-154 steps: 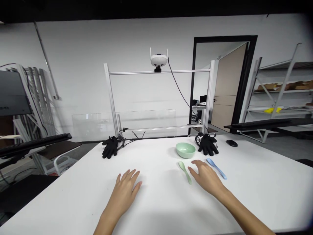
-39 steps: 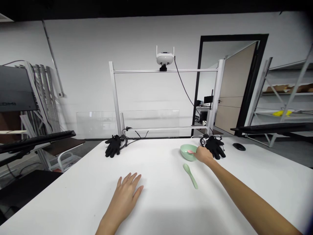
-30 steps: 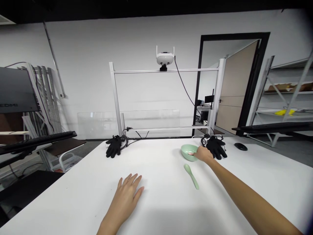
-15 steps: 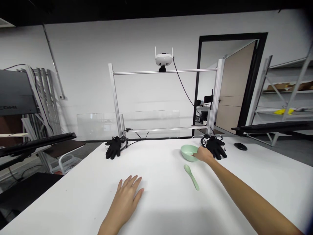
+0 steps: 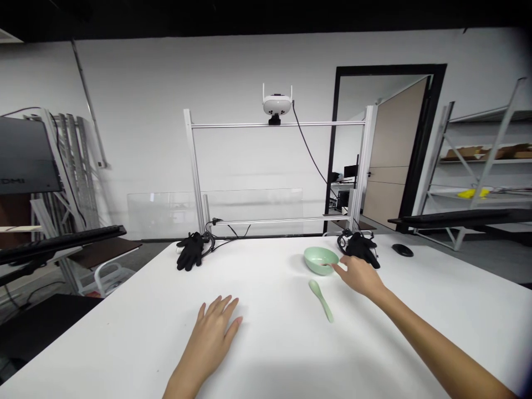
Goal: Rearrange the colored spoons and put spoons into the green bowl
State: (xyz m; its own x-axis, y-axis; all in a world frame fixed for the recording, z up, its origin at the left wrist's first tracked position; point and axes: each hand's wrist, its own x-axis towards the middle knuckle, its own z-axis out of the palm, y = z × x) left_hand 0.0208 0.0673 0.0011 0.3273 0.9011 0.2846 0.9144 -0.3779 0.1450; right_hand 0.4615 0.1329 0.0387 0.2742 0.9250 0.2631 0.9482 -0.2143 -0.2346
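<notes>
At the far side of the white counter point(image 5: 270, 354), a round pale green bowl point(image 5: 321, 260) is sitting just beside the open, empty right hand point(image 5: 361, 277). A pale green spoon point(image 5: 321, 301) is lying nearer, while the open, empty left hand point(image 5: 210, 332) is resting flat.

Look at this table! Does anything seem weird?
Yes, the black glove and the other black glove have black cables attached, which is odd for gloves. The green bowl and green spoon look fine, with nothing spilled.
</notes>
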